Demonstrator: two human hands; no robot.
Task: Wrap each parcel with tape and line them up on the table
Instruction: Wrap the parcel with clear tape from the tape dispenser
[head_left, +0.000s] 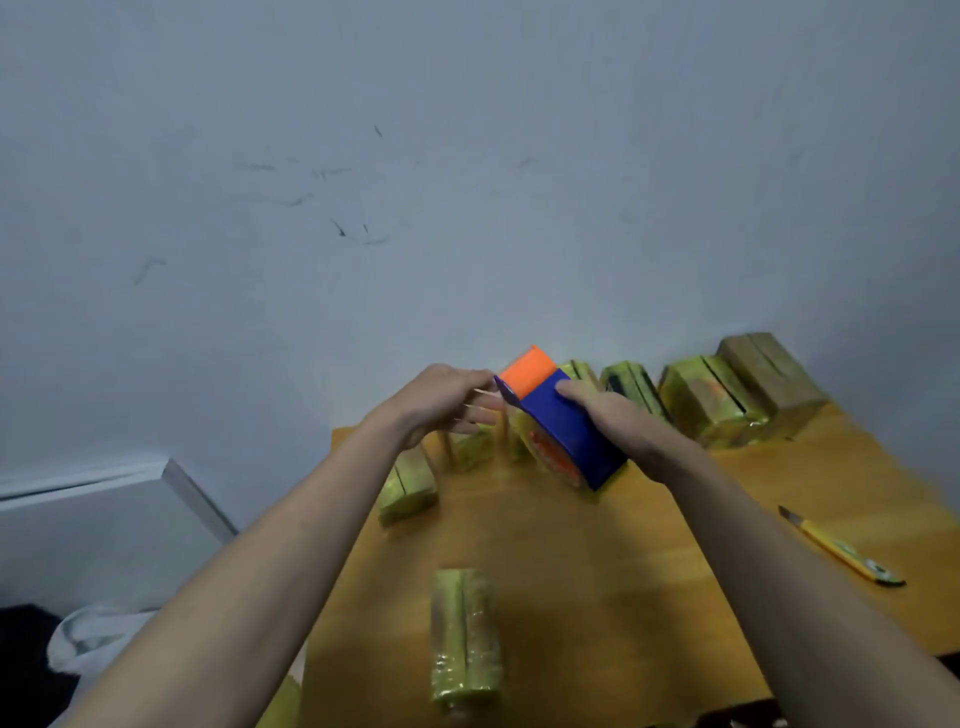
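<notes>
My right hand (618, 415) grips a blue and orange box parcel (558, 415), held tilted above the wooden table (597, 571). My left hand (447, 402) is at the box's left end with its fingers curled near the orange part; what it pinches is blurred. A roll of clear tape (550, 452) seems to sit under the box, mostly hidden. One tape-wrapped parcel (465, 636) lies near the front edge of the table. Another wrapped parcel (408, 483) lies at the left edge.
Several wrapped parcels (706, 400) stand in a row along the wall at the back right. A yellow utility knife (841, 548) lies on the table's right side. A white panel (104, 530) and crumpled white cloth (88, 644) are off the table at the left.
</notes>
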